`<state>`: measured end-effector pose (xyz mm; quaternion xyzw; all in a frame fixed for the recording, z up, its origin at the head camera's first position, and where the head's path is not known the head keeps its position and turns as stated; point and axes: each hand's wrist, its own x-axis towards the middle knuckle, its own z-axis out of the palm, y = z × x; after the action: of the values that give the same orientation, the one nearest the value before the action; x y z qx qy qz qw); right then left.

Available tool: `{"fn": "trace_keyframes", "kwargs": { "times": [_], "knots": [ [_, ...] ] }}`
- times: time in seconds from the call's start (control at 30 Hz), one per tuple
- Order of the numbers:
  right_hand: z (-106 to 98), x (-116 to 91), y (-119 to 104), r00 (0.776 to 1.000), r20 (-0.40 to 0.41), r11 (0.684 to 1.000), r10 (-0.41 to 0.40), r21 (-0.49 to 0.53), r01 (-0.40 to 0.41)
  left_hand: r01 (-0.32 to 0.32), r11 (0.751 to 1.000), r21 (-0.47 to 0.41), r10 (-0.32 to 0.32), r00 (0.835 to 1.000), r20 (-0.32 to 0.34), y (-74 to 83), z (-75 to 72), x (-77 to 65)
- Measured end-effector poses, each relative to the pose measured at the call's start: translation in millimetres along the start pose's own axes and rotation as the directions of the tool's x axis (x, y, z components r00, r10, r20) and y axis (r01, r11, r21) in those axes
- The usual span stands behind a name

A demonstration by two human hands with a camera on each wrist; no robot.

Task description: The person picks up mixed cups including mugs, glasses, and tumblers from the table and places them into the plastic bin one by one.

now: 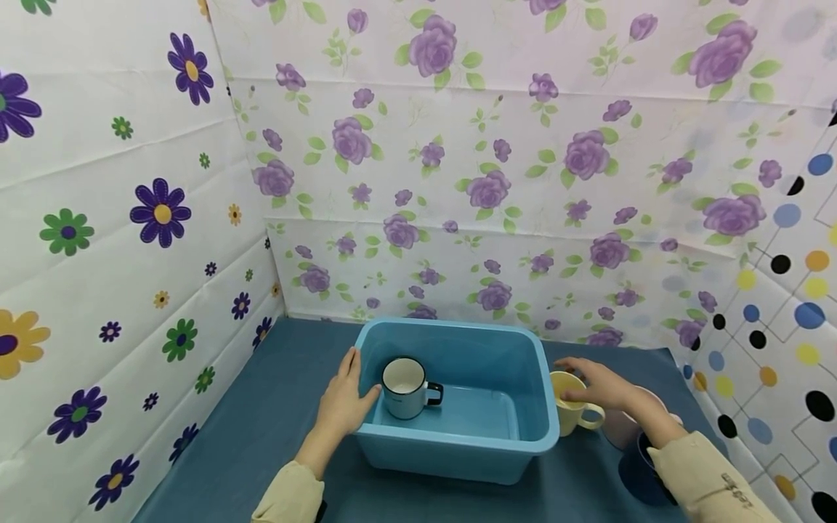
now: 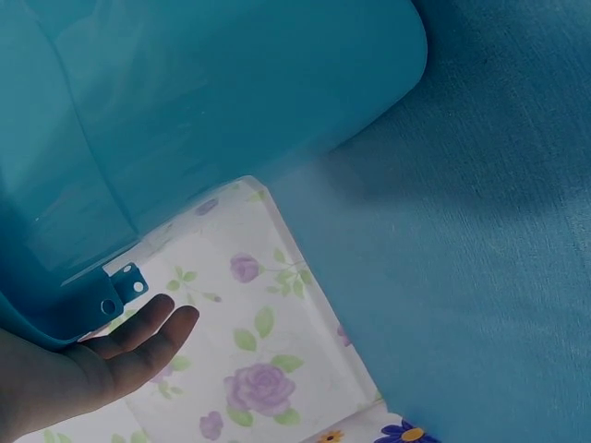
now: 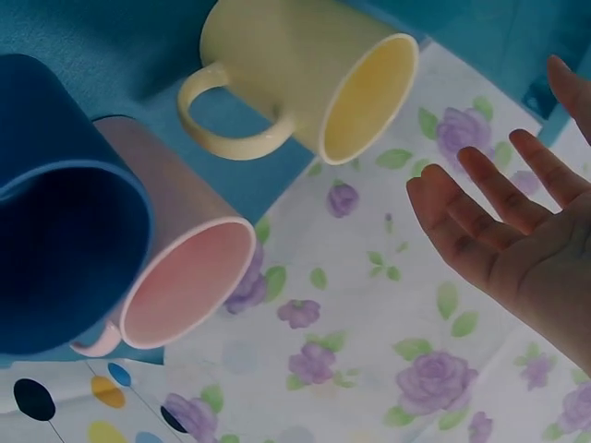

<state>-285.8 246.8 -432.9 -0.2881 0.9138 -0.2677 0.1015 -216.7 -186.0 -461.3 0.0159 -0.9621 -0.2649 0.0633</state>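
A light blue plastic tub stands on the table. Inside, near its left end, is a white enamel mug with a dark rim and handle. My left hand rests at the tub's left rim, thumb over the inner side and fairly straight fingers along the outside. Over the yellow mug, just right of the tub, my right hand hovers with spread fingers. The right wrist view shows a gap between that hand and the yellow mug; nothing is in its grasp.
A pink mug and a dark blue mug stand close together right of the yellow one, partly under my right forearm in the head view. Flower-printed sheets wall the blue-covered table at the back and left; a dotted sheet borders the right.
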Motion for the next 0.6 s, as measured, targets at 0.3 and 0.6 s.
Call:
{"fn": "trace_keyframes", "kwargs": {
  "times": [0.3,0.6],
  "knots": [
    [6,11,15,0.998,-0.010,0.997,0.068,-0.033,-0.068,-0.008,1.000,0.010,0.008,1.000,-0.002,-1.1,1.4,0.4],
    [12,21,25,0.994,-0.027,0.992,0.104,-0.066,-0.106,-0.013,1.000,0.005,0.014,1.000,-0.015,-1.5,1.5,2.3]
  ]
}}
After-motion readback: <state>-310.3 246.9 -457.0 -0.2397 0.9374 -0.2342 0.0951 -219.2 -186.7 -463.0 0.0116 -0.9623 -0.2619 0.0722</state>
